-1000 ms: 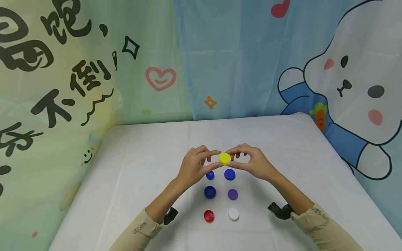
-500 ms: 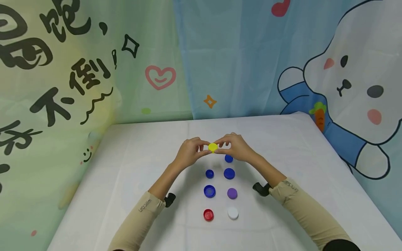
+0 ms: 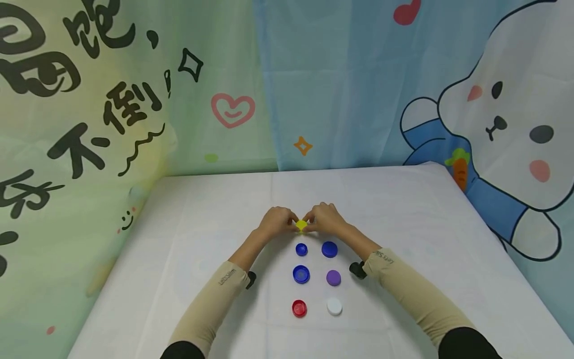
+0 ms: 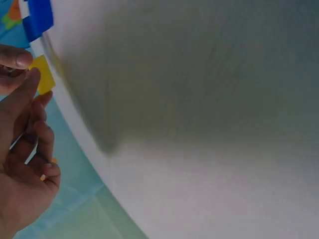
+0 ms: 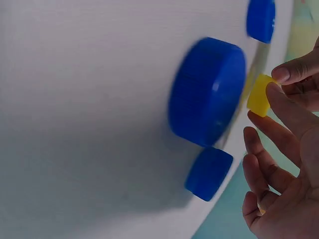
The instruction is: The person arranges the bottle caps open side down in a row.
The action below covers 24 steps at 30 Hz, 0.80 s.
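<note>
Between my two hands is a yellow bottle cap [image 3: 301, 226], just beyond the nearest small blue cap [image 3: 301, 249] of the left column. My left hand [image 3: 277, 223] pinches its left side, and my right hand [image 3: 326, 219] pinches the right side, each with thumb and forefinger. Both wrist views show the yellow cap [image 5: 260, 95] low by the cloth; whether it touches is hard to tell. A larger blue cap [image 3: 329, 249] lies below my right hand. Another small blue cap [image 5: 209, 174], hidden in the head view, shows in the right wrist view.
Nearer me on the white-covered table [image 3: 215, 214] lie a blue cap [image 3: 301, 274], a purple cap [image 3: 334, 277], a red cap [image 3: 299, 308] and a white cap [image 3: 334, 306], in two columns. A printed curtain [image 3: 350, 89] hangs behind the table.
Both hands have carried the yellow cap left, away from the right column, then lowered it toward the table above the left column. The lying caps stay in place.
</note>
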Each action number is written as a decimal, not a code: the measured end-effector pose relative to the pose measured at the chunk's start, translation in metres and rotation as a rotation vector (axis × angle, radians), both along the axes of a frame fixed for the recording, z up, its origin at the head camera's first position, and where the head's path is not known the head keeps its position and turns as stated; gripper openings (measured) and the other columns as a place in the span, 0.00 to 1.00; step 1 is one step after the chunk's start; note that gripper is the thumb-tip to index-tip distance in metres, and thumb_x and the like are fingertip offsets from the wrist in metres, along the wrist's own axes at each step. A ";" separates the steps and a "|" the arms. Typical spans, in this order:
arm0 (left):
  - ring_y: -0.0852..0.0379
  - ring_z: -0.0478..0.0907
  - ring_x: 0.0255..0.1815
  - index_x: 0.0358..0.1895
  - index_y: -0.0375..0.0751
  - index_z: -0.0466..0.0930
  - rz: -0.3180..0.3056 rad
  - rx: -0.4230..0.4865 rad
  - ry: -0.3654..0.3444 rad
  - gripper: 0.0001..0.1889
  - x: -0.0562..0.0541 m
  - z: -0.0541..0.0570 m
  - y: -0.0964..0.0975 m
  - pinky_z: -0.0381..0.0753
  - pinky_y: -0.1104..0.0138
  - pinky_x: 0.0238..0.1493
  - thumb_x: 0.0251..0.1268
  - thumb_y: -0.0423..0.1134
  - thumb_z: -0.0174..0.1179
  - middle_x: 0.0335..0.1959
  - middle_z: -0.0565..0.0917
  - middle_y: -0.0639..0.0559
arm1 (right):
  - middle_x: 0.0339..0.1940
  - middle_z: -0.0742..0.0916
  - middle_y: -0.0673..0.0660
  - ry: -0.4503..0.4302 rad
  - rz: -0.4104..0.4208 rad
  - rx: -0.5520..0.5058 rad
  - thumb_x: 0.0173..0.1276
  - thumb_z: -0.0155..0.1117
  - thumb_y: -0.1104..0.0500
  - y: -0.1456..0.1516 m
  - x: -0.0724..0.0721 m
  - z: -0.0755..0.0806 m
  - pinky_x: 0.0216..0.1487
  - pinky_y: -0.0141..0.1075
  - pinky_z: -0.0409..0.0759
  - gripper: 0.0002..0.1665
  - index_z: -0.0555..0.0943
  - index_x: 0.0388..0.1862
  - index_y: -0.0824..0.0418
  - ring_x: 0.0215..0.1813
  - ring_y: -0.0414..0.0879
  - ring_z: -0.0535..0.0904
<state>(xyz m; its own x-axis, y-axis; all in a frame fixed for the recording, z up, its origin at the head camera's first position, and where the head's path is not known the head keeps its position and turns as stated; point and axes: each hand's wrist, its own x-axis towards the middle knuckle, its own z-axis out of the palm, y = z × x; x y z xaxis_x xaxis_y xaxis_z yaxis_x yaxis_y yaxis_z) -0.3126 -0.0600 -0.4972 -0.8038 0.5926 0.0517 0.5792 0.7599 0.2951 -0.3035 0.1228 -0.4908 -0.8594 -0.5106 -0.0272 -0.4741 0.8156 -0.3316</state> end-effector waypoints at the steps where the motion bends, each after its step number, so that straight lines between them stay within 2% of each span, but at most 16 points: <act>1: 0.63 0.69 0.22 0.40 0.42 0.86 0.005 -0.010 -0.007 0.15 0.000 -0.001 0.001 0.70 0.71 0.29 0.50 0.46 0.69 0.22 0.80 0.56 | 0.30 0.83 0.51 -0.006 -0.002 0.010 0.54 0.71 0.47 -0.001 0.000 -0.002 0.36 0.40 0.62 0.19 0.86 0.42 0.55 0.34 0.46 0.71; 6: 0.63 0.69 0.22 0.41 0.42 0.86 0.029 -0.026 -0.020 0.16 0.003 -0.005 0.004 0.69 0.71 0.28 0.50 0.46 0.69 0.21 0.80 0.56 | 0.30 0.83 0.49 -0.006 -0.008 0.025 0.54 0.70 0.47 -0.001 0.001 -0.008 0.36 0.40 0.63 0.20 0.86 0.43 0.56 0.34 0.46 0.70; 10: 0.63 0.68 0.20 0.46 0.43 0.84 0.036 -0.043 0.005 0.20 0.007 -0.006 0.003 0.68 0.71 0.27 0.51 0.48 0.68 0.19 0.78 0.57 | 0.31 0.82 0.50 0.014 -0.019 0.049 0.53 0.71 0.47 0.001 0.007 -0.006 0.37 0.40 0.63 0.24 0.84 0.47 0.57 0.35 0.46 0.70; 15: 0.64 0.70 0.20 0.46 0.43 0.84 0.062 -0.026 0.046 0.19 0.023 0.001 -0.005 0.72 0.68 0.30 0.51 0.47 0.68 0.19 0.78 0.58 | 0.35 0.82 0.53 0.069 -0.035 0.050 0.52 0.72 0.47 0.005 0.025 0.004 0.42 0.43 0.65 0.26 0.83 0.48 0.57 0.38 0.48 0.70; 20: 0.64 0.68 0.20 0.42 0.43 0.85 0.014 0.009 -0.022 0.16 0.042 0.012 -0.012 0.69 0.70 0.27 0.49 0.43 0.70 0.18 0.75 0.59 | 0.37 0.83 0.52 0.090 -0.025 -0.001 0.50 0.73 0.48 0.010 0.044 0.011 0.45 0.47 0.65 0.17 0.86 0.38 0.54 0.41 0.48 0.71; 24: 0.64 0.67 0.20 0.41 0.43 0.85 -0.030 0.009 -0.062 0.18 0.051 0.005 -0.011 0.67 0.72 0.25 0.45 0.46 0.72 0.17 0.72 0.60 | 0.35 0.83 0.52 0.053 0.010 -0.012 0.48 0.75 0.48 0.008 0.055 0.006 0.45 0.47 0.64 0.17 0.87 0.35 0.54 0.40 0.48 0.71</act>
